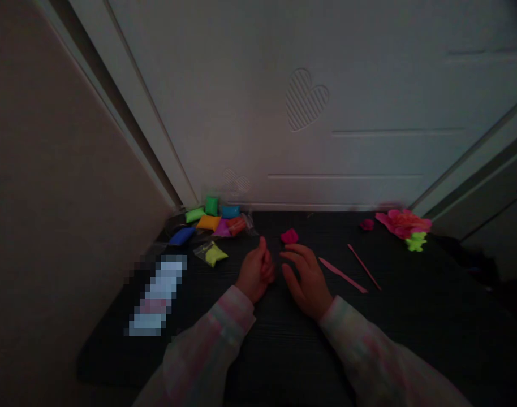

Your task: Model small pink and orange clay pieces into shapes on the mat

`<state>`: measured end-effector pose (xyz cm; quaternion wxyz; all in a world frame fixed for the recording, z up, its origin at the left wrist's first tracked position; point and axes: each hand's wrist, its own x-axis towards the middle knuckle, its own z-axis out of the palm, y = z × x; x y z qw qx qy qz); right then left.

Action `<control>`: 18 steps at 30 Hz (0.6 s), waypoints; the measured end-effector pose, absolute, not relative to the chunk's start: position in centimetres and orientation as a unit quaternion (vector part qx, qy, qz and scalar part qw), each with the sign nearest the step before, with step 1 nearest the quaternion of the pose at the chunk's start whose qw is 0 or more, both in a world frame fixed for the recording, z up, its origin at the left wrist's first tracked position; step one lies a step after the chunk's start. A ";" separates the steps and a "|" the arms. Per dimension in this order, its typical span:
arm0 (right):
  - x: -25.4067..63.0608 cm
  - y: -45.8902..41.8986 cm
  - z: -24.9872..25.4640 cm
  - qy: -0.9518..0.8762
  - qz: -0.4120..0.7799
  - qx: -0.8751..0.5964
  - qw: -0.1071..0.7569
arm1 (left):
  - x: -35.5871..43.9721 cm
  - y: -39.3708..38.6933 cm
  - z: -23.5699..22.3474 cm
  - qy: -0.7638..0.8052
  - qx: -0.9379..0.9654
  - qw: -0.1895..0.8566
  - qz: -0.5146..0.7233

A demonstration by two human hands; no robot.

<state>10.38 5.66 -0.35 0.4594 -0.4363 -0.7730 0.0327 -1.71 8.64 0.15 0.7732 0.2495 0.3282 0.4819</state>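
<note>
My left hand (257,272) rests over the dark table with its fingers curled in and the thumb up. Whatever may be inside its fingers is hidden. Facing it, my right hand (306,278) is open, fingers apart and slightly bent, with nothing seen in it. Just beyond its fingertips lies a small lump of magenta modelling clay (289,236). To the right of that hand are a flat pink plastic modelling knife (342,275) and a thin pink stick tool (364,267).
Packets of coloured clay (208,223) cluster at the back left, with an opened yellow-green packet (215,254) nearer. A blurred-out phone-like rectangle (159,297) lies at left. At back right sit a pink flower (405,223), a yellow-green piece (416,242) and a magenta bit (367,225). A white panel (250,113) rises behind.
</note>
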 end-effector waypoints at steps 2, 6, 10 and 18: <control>10.3 5.6 -0.2 -0.778 0.031 -0.436 0.450 | -1.8 8.8 0.2 0.320 0.232 0.791 0.468; 10.1 5.8 0.1 -0.817 0.024 -0.406 0.408 | -1.7 9.0 0.2 0.313 0.192 0.808 0.461; 9.8 6.1 0.0 -0.858 0.012 -0.386 0.339 | -1.5 9.1 0.2 0.303 0.186 0.808 0.470; 10.2 6.6 -0.3 -0.845 0.001 -0.427 0.321 | -0.8 8.8 0.0 0.332 0.233 0.752 0.520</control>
